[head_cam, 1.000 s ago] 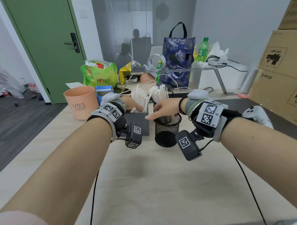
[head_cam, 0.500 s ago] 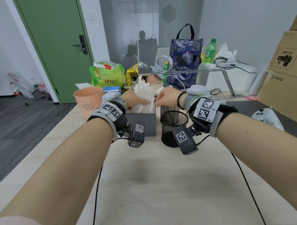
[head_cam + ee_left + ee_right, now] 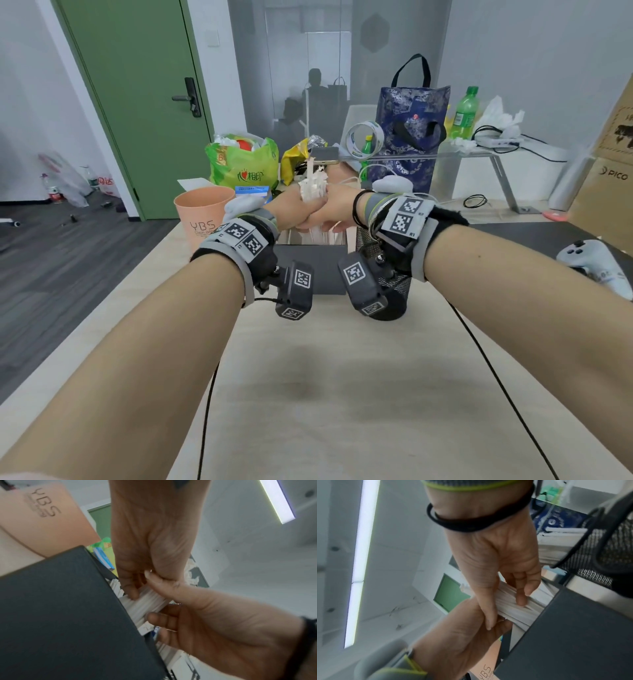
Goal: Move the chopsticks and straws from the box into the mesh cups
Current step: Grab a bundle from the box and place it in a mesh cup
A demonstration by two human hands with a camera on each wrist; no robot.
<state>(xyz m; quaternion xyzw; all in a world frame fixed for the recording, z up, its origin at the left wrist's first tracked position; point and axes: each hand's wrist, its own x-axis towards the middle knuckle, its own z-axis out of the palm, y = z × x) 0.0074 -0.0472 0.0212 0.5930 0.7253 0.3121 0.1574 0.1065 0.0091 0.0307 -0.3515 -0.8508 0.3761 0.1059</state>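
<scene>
A bundle of white paper-wrapped sticks [image 3: 312, 186] stands upright over the dark box [image 3: 310, 270], its lower ends still inside. My left hand [image 3: 301, 212] and right hand [image 3: 329, 219] grip it together, fingers curled round it from both sides. The left wrist view shows my left hand [image 3: 137, 588], my right hand [image 3: 164, 609] and the bundle [image 3: 150, 602] at the box [image 3: 68, 615] rim. In the right wrist view my right hand [image 3: 508, 609] wraps the bundle [image 3: 510, 605]. The black mesh cup [image 3: 600, 550] right of the box holds white wrapped sticks [image 3: 559, 540].
A pink cup [image 3: 202, 219] stands left of the box. Behind are a green bag [image 3: 243, 164], a blue tote [image 3: 411, 137] and a tape roll [image 3: 364, 140]. A white controller [image 3: 596, 267] lies at the right. Cardboard boxes [image 3: 609, 192] stand far right.
My right hand left the mesh cup and moved left onto the bundle beside my left hand. Both hands now grip it and have raised it over the box.
</scene>
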